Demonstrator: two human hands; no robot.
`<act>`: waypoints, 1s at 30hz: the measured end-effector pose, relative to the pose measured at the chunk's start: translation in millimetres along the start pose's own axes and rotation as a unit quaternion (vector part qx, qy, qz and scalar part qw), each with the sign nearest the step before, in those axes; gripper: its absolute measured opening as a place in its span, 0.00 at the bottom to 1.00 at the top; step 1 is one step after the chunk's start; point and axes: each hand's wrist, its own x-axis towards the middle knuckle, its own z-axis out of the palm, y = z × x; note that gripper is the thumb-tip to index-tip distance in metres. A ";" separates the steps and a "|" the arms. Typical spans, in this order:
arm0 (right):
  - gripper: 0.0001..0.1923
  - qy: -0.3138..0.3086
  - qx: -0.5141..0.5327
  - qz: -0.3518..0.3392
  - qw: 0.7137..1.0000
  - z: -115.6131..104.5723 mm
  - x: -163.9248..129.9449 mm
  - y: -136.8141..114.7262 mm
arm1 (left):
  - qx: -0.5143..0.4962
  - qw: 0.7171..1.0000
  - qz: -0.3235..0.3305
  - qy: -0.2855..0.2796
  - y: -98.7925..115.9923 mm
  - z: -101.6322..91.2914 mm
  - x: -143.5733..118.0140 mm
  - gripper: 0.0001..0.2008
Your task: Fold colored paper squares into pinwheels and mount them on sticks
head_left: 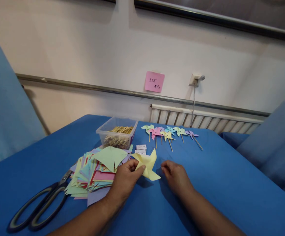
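A yellow paper pinwheel (pixel 150 167), its corners folded in to the middle, is pinched at the centre by my left hand (pixel 126 175). No stick shows on it. Just to its right, apart from the paper, my right hand (pixel 175 175) is closed with thumb and fingertips together; anything between them is too small or hidden to make out. Beside my left hand lies a pile of cut coloured paper sheets (pixel 93 173), with a slit green sheet (pixel 111 156) on top. Two small white boxes (pixel 141 149) sit behind the pinwheel.
Large dark-handled scissors (pixel 44 203) lie at the left, blades against the paper. A clear plastic box (pixel 103 133) of thin wooden sticks (pixel 121 130) stands behind the pile. Several finished pinwheels (pixel 156 132) on sticks lie at the back of the blue-covered table (pixel 221 177), near a radiator (pixel 206 122).
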 end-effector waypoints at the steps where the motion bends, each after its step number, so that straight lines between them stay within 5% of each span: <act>1: 0.09 0.026 0.037 0.000 0.999 -0.2 -2.1 -3.2 | 0.005 1.000 0.004 0.002 0.4 0.3 -0.4 0.12; 8: 0.06 0.062 0.224 -0.036 0.972 6.2 -21.9 -32.9 | 0.080 0.995 0.052 0.019 3.2 5.4 -7.6 0.10; 30: 0.06 0.106 0.192 -0.077 0.972 9.0 -25.0 -39.4 | 0.092 0.994 0.049 0.011 5.6 13.6 -17.4 0.10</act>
